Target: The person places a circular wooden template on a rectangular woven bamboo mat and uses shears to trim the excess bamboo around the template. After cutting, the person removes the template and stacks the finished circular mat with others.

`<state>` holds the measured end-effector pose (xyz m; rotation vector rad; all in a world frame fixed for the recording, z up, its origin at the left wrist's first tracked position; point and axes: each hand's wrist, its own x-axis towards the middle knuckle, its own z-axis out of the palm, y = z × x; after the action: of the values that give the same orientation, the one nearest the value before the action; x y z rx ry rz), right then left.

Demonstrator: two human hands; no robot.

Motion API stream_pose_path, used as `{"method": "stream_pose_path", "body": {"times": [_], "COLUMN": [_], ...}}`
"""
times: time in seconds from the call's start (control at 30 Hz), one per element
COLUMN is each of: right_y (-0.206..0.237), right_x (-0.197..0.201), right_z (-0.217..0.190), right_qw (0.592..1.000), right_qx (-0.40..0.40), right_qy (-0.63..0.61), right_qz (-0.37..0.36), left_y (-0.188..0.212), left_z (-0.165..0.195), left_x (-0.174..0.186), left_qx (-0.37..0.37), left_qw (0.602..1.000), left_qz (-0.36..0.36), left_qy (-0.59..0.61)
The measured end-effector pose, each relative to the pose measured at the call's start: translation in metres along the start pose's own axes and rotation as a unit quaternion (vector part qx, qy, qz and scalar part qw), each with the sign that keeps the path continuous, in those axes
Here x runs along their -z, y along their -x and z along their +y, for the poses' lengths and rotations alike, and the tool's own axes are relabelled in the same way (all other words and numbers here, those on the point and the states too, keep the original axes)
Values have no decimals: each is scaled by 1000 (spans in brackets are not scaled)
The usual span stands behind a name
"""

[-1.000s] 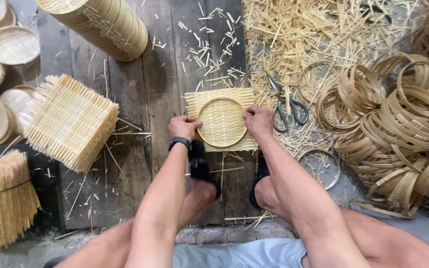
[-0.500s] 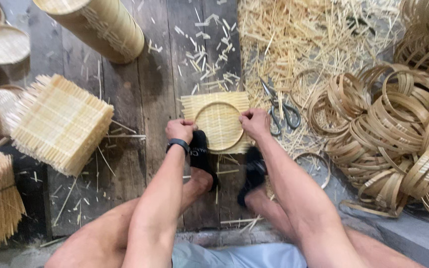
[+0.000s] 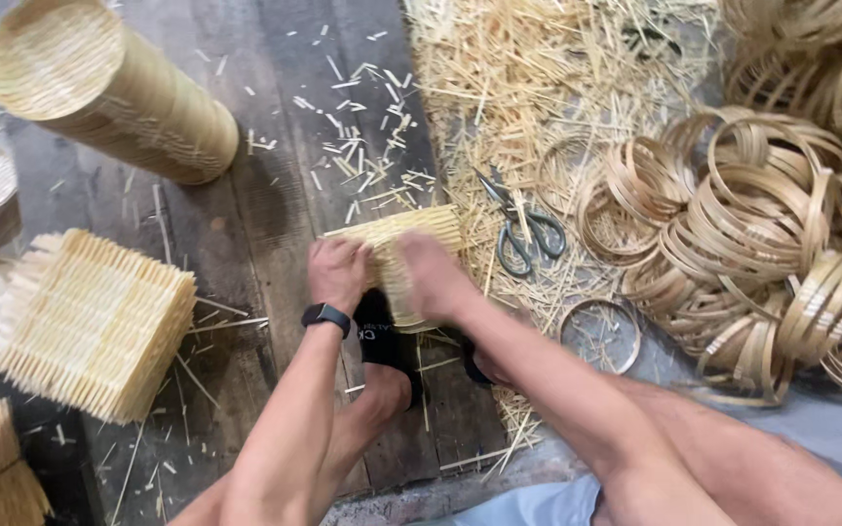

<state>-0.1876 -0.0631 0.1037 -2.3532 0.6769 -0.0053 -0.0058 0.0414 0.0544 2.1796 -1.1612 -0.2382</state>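
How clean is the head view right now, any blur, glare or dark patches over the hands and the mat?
Head view: light is soft and even, with no glare; the left hand and right hand are slightly motion-smeared on the woven mat; the scissors read sharp; the bamboo rings bend a little toward the right edge; the lower-left floor boards sit in shadow.

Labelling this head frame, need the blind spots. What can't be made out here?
- Woven bamboo mat: its middle is covered by the left hand and right hand, so any ring on it is hidden.
- Grip of the fingers: motion blur.
- Feet: mostly hidden under the forearms.
- Bamboo rings: pile cut off by the right and top edges.
- Scissors: tips buried in the bamboo offcuts.
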Motion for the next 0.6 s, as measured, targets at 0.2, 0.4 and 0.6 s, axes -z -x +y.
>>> {"method": "stream_pose_path", "body": {"times": [0.2, 0.4, 0.6], "right_y": [13, -2, -9], "right_x": [-23, -43, -49], "right_z": [-29, -2, -2], "right_qw": [941, 949, 956], "right_qx": [145, 159, 161], "right_qy": [298, 266, 247], "right_qz": [-73, -62, -5], "left_y": [-24, -33, -42], "left_z": [13, -4, 0], "left_x": [-33, -54, -59], "left_qx": [-119, -55, -2], "left_qw": [988, 991, 989], "left_qz": [-22, -35, -56], "left_qy": [99, 116, 133]}}
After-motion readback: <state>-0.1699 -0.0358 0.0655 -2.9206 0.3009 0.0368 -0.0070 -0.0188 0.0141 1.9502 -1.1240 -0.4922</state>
